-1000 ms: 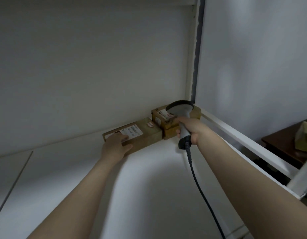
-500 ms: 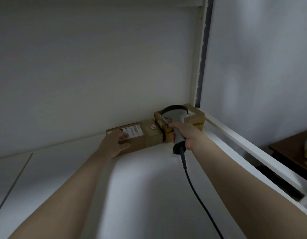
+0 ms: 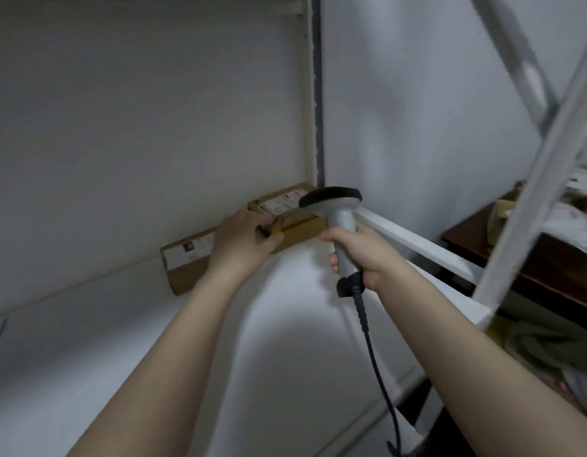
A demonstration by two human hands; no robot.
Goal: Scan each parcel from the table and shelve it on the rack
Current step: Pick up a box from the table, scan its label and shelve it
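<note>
Partly done: a parcel is going onto the rack, and more wait on the table.

The long parcel [image 3: 189,262] lies flat on the rack shelf [image 3: 153,341], against the back wall. Its right end is next to a corner parcel [image 3: 282,202] that is already tucked in by the upright. The left hand [image 3: 242,245] grips the long parcel's right half, with the fingers curled over the top and the thumb on the front face, so placing looks all but finished. The right hand [image 3: 361,255] is wrapped round the handle of the scanner [image 3: 338,209], whose head is up and faces the corner. The long parcel's long axis runs along the wall, left to right, with its label facing up at the left end. Blurred shapes on the table [image 3: 549,268] to the right look like parcels left to scan and shelve, though how many I cannot tell.
</note>
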